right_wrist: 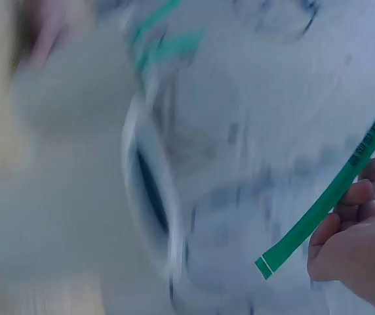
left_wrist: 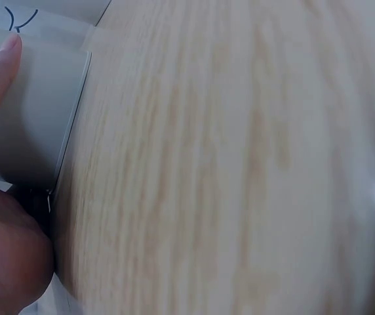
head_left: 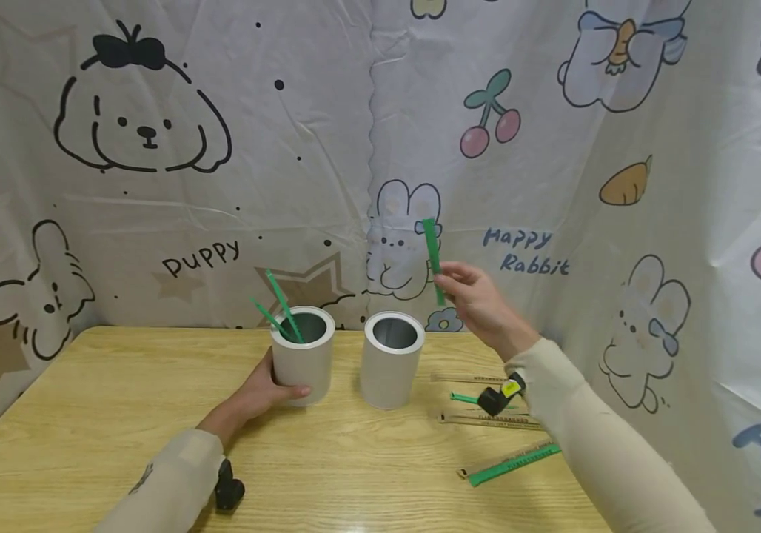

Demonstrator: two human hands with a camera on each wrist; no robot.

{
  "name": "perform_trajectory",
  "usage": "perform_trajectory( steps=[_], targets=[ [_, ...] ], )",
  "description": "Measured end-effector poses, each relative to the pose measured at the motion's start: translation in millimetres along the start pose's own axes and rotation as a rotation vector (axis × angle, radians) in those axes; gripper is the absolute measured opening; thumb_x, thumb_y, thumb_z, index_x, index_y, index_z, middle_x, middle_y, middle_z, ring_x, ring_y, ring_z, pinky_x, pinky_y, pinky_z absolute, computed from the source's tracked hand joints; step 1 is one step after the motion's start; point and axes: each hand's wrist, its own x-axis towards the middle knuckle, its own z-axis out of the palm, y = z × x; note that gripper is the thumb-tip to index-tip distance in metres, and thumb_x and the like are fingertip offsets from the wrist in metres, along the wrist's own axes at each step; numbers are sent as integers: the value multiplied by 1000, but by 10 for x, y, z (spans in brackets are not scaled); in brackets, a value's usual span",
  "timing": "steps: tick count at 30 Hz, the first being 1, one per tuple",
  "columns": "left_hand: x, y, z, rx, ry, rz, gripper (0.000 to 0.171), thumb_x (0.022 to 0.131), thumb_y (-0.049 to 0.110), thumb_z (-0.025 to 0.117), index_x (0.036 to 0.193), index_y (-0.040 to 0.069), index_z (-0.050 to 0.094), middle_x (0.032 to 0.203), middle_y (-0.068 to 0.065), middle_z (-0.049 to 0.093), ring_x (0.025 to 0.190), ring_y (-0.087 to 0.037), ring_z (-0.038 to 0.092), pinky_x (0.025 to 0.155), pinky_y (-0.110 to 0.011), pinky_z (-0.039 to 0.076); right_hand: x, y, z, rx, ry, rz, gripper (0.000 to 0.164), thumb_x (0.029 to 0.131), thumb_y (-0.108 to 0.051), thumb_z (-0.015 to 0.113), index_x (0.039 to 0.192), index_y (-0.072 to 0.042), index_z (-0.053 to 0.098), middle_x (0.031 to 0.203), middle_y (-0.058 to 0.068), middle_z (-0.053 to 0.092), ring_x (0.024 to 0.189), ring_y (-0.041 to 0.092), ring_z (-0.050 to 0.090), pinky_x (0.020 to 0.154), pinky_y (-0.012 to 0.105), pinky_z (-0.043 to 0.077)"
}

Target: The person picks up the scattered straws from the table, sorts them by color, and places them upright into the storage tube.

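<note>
My left hand [head_left: 262, 391] grips the left white canister [head_left: 306, 374] low on its side, thumb across the front; the left wrist view shows a finger along the wall of this canister [left_wrist: 33, 111]. Two thin green sticks [head_left: 283, 303] lean out of its mouth. Raised beyond the table's back edge, my right hand [head_left: 480, 302] pinches a narrow green stick packet [head_left: 431, 240], held nearly upright. Dark print marks the green packet [right_wrist: 328, 200] in the right wrist view. Between the hands stands a second white canister [head_left: 391, 377], its visible inside bare.
On the right of the wooden table [head_left: 327, 466] lie several slim packets, among them a brown packet [head_left: 487, 420] and a green packet [head_left: 514, 464]. My right forearm partly covers them. A printed cloth [head_left: 327, 148] hangs behind the table.
</note>
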Motion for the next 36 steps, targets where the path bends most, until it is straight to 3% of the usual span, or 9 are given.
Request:
perform_trajectory(
  steps=[2, 4, 8, 14, 17, 19, 23, 28, 36],
  targets=[
    [-1, 6, 0, -7, -1, 4, 109, 85, 22, 83, 161, 6, 7, 160, -24, 30, 146, -44, 35, 121, -60, 30, 95, -79, 297, 195, -24, -23, 35, 101, -3, 55, 87, -28, 74, 88, -12, 68, 87, 7, 55, 87, 23, 41],
    [-5, 7, 1, -15, 1, 2, 109, 84, 21, 84, 160, 5, 8, 160, -24, 31, 147, -44, 35, 121, -60, 29, 174, -90, 575, 347, -54, -35, 24, 96, -8, 63, 85, -26, 75, 84, -11, 69, 80, 7, 55, 81, 22, 42],
    [-11, 0, 11, -27, 11, 1, 108, 83, 21, 84, 160, 5, 9, 159, -25, 32, 146, -44, 35, 121, -59, 29, 306, 72, 1067, 530, -95, -30, 5, 83, -22, 72, 84, -27, 75, 80, -11, 67, 78, 6, 54, 84, 25, 37],
    [-1, -22, 57, -27, 1, -2, 107, 85, 22, 83, 160, 5, 9, 159, -23, 32, 145, -42, 37, 120, -57, 31, 434, 456, 1524, 519, -17, 49, 38, 105, -7, 50, 81, -29, 71, 77, -12, 60, 75, 7, 49, 80, 27, 32],
    [3, -26, 73, -20, 0, 1, 107, 85, 23, 83, 160, 5, 9, 159, -23, 33, 144, -42, 38, 120, -57, 32, 449, 565, 1598, 412, 30, 110, 26, 104, -6, 52, 98, -21, 71, 83, -13, 61, 78, 6, 51, 79, 25, 36],
    [4, -18, 78, -17, 0, 4, 107, 84, 23, 83, 160, 4, 10, 158, -23, 33, 144, -42, 39, 120, -58, 33, 441, 578, 1583, 326, 39, 139, 21, 104, -8, 55, 117, -12, 69, 89, -12, 60, 82, 6, 52, 80, 24, 40],
    [-1, 10, 69, -6, 4, 1, 108, 84, 23, 84, 159, 3, 10, 158, -25, 34, 144, -43, 39, 120, -58, 33, 400, 495, 1429, 183, 11, 149, 40, 104, -13, 56, 143, -2, 55, 105, -8, 59, 86, 6, 52, 75, 18, 43],
    [-10, 30, 33, -2, 22, 5, 108, 83, 21, 85, 159, 3, 11, 158, -25, 34, 145, -43, 38, 121, -57, 31, 308, 358, 1104, 48, -52, 109, 40, 105, -14, 54, 143, 0, 53, 106, -7, 59, 83, 5, 54, 74, 17, 46],
    [-27, 19, 6, -13, 24, 21, 108, 83, 19, 84, 160, 4, 10, 159, -24, 32, 146, -42, 36, 121, -56, 29, 22, 380, 357, -184, -110, 103, 35, 106, -20, 54, 136, -3, 60, 105, -6, 62, 93, 9, 58, 96, 31, 47]
  ],
)
